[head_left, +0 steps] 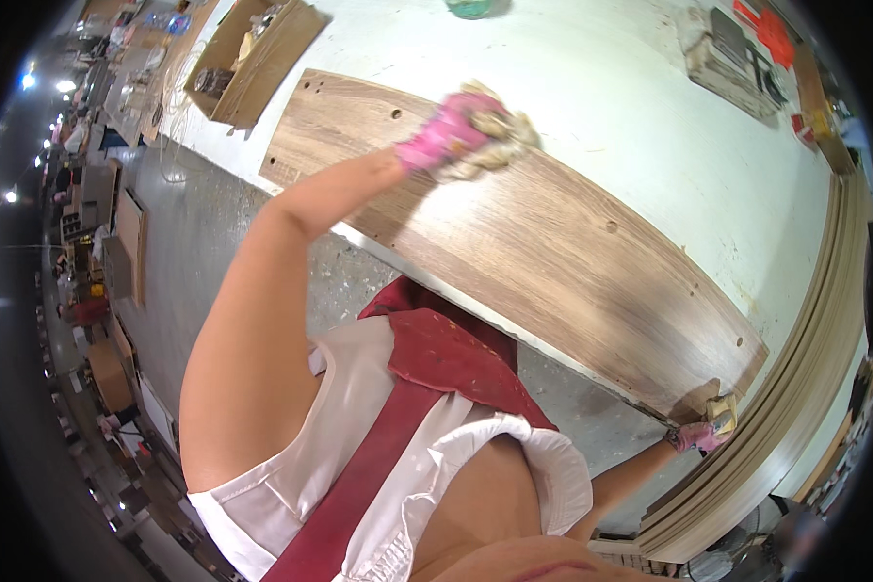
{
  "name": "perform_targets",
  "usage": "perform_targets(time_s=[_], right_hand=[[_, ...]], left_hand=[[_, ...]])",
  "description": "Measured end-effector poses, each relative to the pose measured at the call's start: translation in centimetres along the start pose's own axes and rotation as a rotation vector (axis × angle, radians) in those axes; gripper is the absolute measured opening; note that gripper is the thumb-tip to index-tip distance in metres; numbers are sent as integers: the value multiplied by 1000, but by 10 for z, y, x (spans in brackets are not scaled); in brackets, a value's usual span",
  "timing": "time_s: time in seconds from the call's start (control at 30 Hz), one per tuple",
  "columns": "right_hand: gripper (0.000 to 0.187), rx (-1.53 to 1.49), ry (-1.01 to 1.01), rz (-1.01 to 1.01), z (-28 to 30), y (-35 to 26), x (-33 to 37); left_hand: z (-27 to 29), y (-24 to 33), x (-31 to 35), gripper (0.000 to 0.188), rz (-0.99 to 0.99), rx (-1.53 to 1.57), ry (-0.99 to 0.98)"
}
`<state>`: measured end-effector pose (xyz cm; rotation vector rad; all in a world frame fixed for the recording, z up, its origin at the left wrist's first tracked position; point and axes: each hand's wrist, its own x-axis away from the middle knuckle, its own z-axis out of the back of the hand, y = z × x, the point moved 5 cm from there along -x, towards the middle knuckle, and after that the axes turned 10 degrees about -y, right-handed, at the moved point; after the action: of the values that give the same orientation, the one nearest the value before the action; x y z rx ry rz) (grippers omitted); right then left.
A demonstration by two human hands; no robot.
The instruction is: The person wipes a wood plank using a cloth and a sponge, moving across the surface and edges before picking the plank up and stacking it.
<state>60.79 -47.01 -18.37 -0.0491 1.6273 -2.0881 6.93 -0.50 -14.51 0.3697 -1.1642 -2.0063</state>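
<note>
A long wood-grain panel (543,242) with a curved far edge and several small drilled holes lies flat on the white work table. My left hand (446,131), in a stained pink glove, presses a crumpled cream rag (500,150) onto it near the far edge, left of the middle. The fingers are closed over the rag and partly hidden by it. At the panel's near right corner is my right hand (700,436), also in a pink glove. It is closed around a small pale yellow piece (722,411), whose kind I cannot make out.
Along the right stands a stack of long wood-grain boards (805,339), close to my right hand. A cardboard box (262,68) with odds and ends is at the far left. Small boxes (732,73) and a red item (771,37) lie far right.
</note>
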Motion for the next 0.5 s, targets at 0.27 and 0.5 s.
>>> perform_targets(time_s=[0.27,0.5], right_hand=[[34,-198,-135,27,-7,-3,-5],[32,249,-107,122,-11,-13,-10]], left_hand=[[217,-193,96,36,233,-155,395],[291,-299,117,31,211,185,588]])
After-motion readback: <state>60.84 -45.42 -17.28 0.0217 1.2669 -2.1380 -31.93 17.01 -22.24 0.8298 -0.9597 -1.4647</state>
